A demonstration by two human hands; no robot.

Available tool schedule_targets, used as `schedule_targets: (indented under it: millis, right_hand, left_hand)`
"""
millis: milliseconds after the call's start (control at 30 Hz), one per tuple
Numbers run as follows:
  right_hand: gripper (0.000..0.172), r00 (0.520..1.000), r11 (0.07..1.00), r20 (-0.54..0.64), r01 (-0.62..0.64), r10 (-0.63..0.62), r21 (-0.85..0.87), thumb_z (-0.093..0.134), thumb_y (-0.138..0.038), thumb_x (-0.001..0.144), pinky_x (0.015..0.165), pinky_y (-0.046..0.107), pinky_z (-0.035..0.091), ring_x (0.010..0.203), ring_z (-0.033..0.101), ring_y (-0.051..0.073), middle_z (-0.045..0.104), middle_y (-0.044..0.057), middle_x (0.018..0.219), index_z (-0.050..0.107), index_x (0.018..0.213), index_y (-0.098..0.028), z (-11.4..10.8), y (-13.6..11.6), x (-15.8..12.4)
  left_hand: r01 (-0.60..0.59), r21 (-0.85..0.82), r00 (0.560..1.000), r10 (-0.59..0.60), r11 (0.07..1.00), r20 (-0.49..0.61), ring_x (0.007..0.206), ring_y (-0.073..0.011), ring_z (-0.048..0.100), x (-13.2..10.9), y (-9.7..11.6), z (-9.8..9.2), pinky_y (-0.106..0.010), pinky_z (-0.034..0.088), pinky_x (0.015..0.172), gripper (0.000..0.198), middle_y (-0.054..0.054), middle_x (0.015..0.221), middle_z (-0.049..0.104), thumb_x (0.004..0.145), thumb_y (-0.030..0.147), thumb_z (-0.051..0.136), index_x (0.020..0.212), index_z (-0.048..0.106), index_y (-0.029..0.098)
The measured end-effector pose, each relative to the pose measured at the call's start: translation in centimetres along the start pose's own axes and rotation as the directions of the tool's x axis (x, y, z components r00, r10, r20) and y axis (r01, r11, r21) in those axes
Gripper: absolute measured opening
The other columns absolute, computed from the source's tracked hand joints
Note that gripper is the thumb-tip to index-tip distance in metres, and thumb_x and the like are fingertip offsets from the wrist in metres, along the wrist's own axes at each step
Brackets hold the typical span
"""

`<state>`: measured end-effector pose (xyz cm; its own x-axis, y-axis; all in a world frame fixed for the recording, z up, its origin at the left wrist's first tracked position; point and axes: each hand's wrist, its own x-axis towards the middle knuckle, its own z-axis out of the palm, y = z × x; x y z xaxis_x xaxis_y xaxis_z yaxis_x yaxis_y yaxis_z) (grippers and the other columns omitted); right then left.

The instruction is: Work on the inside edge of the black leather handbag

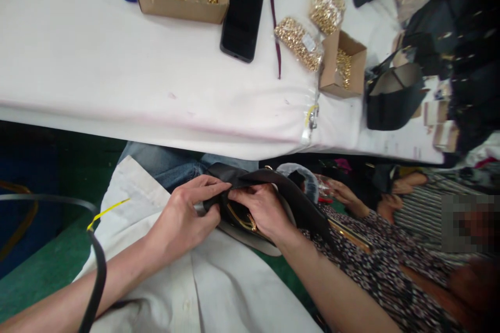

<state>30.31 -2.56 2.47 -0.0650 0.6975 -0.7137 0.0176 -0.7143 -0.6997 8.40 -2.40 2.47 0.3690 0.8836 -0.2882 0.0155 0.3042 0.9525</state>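
A black handbag [302, 195] rests in my lap, below the table's front edge. Its mouth shows a beige lining and a gold chain or trim inside. My left hand [191, 213] pinches the bag's edge on the left side, thumb and fingers closed on the black material. Reaching into the opening, my right hand [263, 208] has its fingers pressed against the inside of the same edge. The fingertips of that hand are partly hidden by the bag, so I cannot tell whether a small part is between them.
On the white table [117, 73] are a cardboard box [183, 10] of gold fittings, a black phone [242, 15], a dark red strap [273, 0], bags of gold pieces [299, 44] and a smaller box [332, 83]. A co-worker in a patterned top [390, 239] sits close at the right.
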Motion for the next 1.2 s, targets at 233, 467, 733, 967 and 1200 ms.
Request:
schedule_targets:
  millis: [233, 467, 733, 967, 1200]
  right_hand:
    - [0.021, 0.995, 0.991, -0.073, 0.058, -0.068, -0.123, 0.093, -0.041, 0.083, 0.112, 0.042, 0.061, 0.112, 0.081, 0.027, 0.088, 0.0, 0.111, 0.089, 0.1, -0.031, 0.8, 0.3, 0.5]
    - [0.026, 0.996, 0.999, -0.085, -0.003, -0.001, -0.048, 0.092, -0.036, 0.084, 0.103, 0.04, 0.065, 0.112, 0.082, 0.029, 0.087, 0.002, 0.115, 0.09, 0.109, -0.03, -0.4, -0.5, 0.1]
    - [0.023, 0.996, 0.999, -0.082, -0.038, 0.039, 0.006, 0.095, -0.031, 0.081, 0.102, 0.038, 0.064, 0.11, 0.082, 0.029, 0.088, 0.002, 0.112, 0.09, 0.103, -0.029, -1.2, -0.2, 0.0]
    - [0.028, 0.997, 0.998, -0.059, -0.042, 0.044, 0.041, 0.095, -0.04, 0.083, 0.109, 0.039, 0.06, 0.111, 0.081, 0.027, 0.087, 0.002, 0.112, 0.09, 0.108, -0.029, -0.9, -0.7, 0.1]
    - [0.034, 0.992, 1.0, -0.127, 0.005, -0.009, -0.028, 0.095, -0.053, 0.081, 0.091, 0.036, 0.062, 0.094, 0.078, 0.024, 0.086, 0.005, 0.098, 0.09, 0.097, -0.024, -0.1, -3.2, -1.3]
  left_hand:
    - [-0.022, 0.053, 0.999, 0.02, 0.998, 0.036, 0.103, -0.0161, 0.07, 0.3, 0.1, -0.2, -0.03, 0.056, 0.088, 0.064, 0.001, 0.112, 0.073, 0.092, -0.001, 0.06, 0.142, 0.078, 0.036]
    - [0.162, 0.101, 0.985, -0.156, 0.982, -0.068, 0.124, -0.0264, 0.076, -0.2, 0.5, 0.5, -0.042, 0.059, 0.112, 0.071, -0.001, 0.134, 0.081, 0.088, 0.015, 0.079, 0.155, 0.061, 0.032]
    - [0.153, 0.077, 0.988, -0.151, 0.985, -0.032, 0.127, -0.0244, 0.076, -1.0, 0.4, 0.9, -0.04, 0.061, 0.114, 0.054, 0.004, 0.137, 0.08, 0.093, 0.026, 0.081, 0.144, 0.073, 0.039]
    - [0.057, 0.07, 0.998, -0.056, 0.996, -0.026, 0.121, -0.0201, 0.075, 0.1, 0.9, 0.7, -0.031, 0.06, 0.107, 0.049, 0.002, 0.133, 0.081, 0.097, 0.022, 0.074, 0.144, 0.076, 0.035]
    - [0.077, 0.186, 0.997, -0.081, 0.98, 0.012, 0.122, -0.025, 0.078, 1.2, 2.2, 0.5, -0.034, 0.063, 0.107, 0.04, -0.002, 0.133, 0.082, 0.102, 0.032, 0.07, 0.142, 0.078, 0.032]
